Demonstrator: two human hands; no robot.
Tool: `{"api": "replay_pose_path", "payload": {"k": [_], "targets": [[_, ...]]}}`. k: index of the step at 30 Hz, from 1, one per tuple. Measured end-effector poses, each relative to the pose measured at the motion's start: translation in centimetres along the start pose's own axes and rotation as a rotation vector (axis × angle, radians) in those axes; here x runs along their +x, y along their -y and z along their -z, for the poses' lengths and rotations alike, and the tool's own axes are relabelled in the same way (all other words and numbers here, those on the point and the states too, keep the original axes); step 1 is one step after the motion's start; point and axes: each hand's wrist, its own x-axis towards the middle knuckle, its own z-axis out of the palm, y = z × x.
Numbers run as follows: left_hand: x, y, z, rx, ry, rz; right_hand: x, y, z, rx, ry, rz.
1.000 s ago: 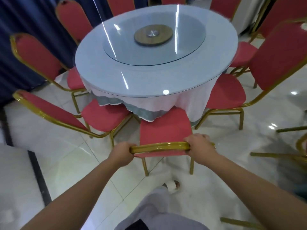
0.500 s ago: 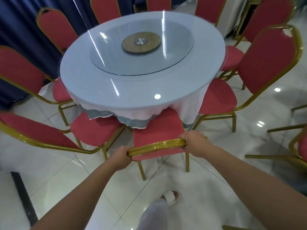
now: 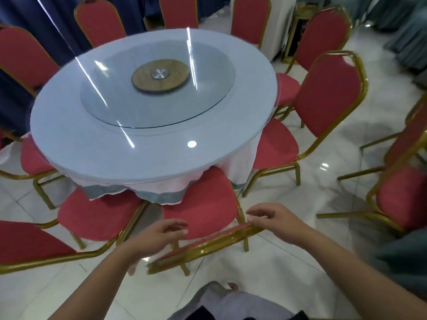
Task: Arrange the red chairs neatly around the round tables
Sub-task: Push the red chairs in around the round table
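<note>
A round table with a white cloth and a glass turntable fills the upper middle. Right in front of me stands a red chair with a gold frame, its seat partly under the table's edge. My left hand hovers over the chair's top rail, fingers apart and holding nothing. My right hand is at the right end of that rail with fingers spread, just off it or barely touching. Several more red chairs ring the table, one at near left and one at right.
Two further red chairs stand apart from the table at the far right, on the glossy white tiled floor. Dark blue curtains hang behind the table at the left. My leg and foot are below the chair.
Both hands gripped the chair's top rail and pushed its seat further under the table. Now both have let go and opened. The view has moved closer to the table.
</note>
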Motion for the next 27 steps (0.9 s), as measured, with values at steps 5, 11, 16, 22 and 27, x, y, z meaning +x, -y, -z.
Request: {"api": "replay_pose_path", "payload": {"k": [5, 11, 16, 22, 27], "targets": [[7.9, -6.8, -0.3, 0.098, -0.058, -0.15, -1.9, -2.0, 3.9, 0.098, -0.295, -0.122], [16.7, -17.1, -5.6, 0.204, 0.1, -0.28, -2.2, -4.3, 13.5, 0.104, -0.404, -0.175], [24.9, -25.4, -11.2, 0.215, 0.161, -0.284, 0.3, -9.7, 22.5, 0.128, -0.481, -0.204], [33.9, -34.7, -16.8, 0.188, 0.162, -0.199, 2.5, -15.0, 35.5, 0.167, -0.485, -0.223], [39.4, -41.5, -19.4, 0.099, 0.122, -0.196, 5.8, -17.1, 46.7, 0.11, -0.513, -0.251]]}}
